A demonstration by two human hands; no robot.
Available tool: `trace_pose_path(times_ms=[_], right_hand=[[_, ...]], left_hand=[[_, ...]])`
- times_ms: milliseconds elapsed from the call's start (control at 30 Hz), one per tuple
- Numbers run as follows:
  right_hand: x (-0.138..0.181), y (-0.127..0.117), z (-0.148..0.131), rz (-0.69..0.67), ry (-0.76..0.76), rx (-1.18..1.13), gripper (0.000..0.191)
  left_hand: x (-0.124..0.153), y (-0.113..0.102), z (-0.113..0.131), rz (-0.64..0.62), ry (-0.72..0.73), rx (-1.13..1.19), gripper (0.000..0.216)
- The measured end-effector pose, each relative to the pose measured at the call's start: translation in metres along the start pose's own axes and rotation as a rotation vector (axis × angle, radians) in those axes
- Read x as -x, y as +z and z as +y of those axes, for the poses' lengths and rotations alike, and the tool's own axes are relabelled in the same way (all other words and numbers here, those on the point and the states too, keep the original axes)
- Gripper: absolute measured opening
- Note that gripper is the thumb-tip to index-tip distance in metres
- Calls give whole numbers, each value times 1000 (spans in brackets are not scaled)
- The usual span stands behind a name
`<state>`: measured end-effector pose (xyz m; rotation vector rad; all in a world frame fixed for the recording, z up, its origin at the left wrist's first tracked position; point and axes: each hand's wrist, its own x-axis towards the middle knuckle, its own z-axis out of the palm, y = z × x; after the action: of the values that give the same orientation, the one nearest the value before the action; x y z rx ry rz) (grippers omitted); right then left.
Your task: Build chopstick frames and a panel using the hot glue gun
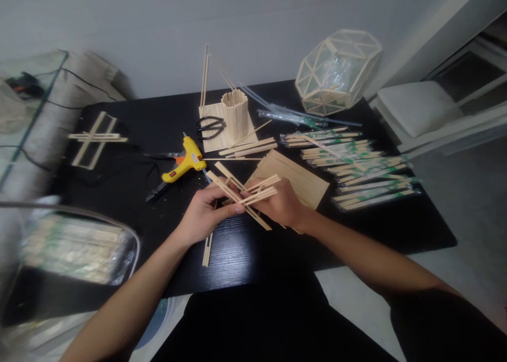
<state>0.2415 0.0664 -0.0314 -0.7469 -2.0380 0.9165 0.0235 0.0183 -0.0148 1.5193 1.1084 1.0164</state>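
Note:
Between my two hands is a small crossed frame of wooden sticks [257, 195], held above the black table. My left hand [208, 209] grips its left side, with the thumb pressed along a stick. On the other side, my right hand [283, 203] closes round the frame; most of its fingers are hidden behind the sticks. Beyond my left hand lies a yellow glue gun [186, 161]. A flat panel of joined sticks [301, 179] rests behind my right hand. Several more sticks [207, 251] show below my left hand.
A stick cup [235, 116] stands on a stick base beside black-handled scissors [209, 128]. Wrapped stick bundles [368, 166] cover the table's right side. A faceted frame [338, 71] sits at the back right, another crossed frame [95, 140] at left. Black table [130, 193] underneath.

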Motion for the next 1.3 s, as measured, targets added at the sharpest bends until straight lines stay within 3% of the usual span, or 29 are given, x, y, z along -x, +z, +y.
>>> trace_pose_path(times_ms=[833, 1300], right_hand=[[-1, 1, 0, 23, -2, 11, 11], [-1, 0, -1, 14, 11, 19, 19]], left_hand=[[1, 0, 2, 5, -21, 0, 19], [1, 1, 2, 13, -47, 34, 19]])
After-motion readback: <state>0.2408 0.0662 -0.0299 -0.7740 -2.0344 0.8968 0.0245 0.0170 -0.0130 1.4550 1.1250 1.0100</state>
